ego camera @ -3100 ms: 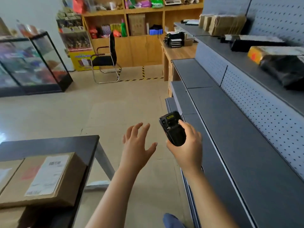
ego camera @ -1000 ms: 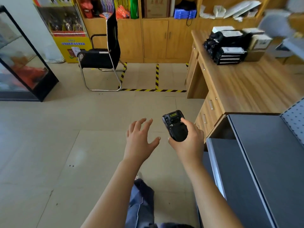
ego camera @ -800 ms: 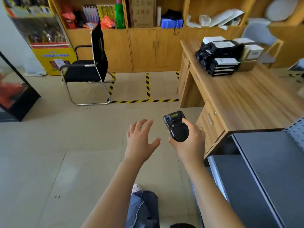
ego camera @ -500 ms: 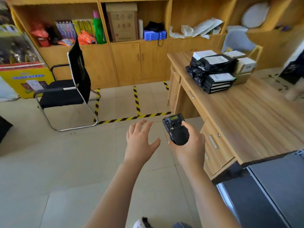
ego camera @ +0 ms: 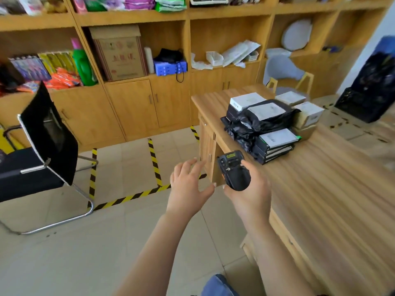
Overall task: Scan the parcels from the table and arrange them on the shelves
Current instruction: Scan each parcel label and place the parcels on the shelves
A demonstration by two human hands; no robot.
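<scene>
My right hand (ego camera: 250, 195) grips a black handheld scanner (ego camera: 234, 170), its small screen facing up, just off the near left corner of a wooden desk (ego camera: 333, 189). My left hand (ego camera: 188, 184) hovers beside it over the floor, fingers spread and holding nothing. A pile of parcels (ego camera: 267, 127) sits on the desk beyond the scanner: black plastic bags with white labels, flat black-and-white boxes stacked low, and small cardboard boxes (ego camera: 307, 116) at the right. Both hands are short of the pile and touch no parcel.
A black mesh chair (ego camera: 47, 146) on a chrome frame stands at the left. Wooden wall shelving with cabinets (ego camera: 132, 103) runs across the back, full of goods. Yellow-black tape (ego camera: 154, 159) marks the tiled floor. A dark crate (ego camera: 367, 103) sits far right.
My view has swung away from the grey shelving and closed in on the wooden desk; the parcel pile now appears nearer. Both hands keep the same pose, scanner still in the right.
</scene>
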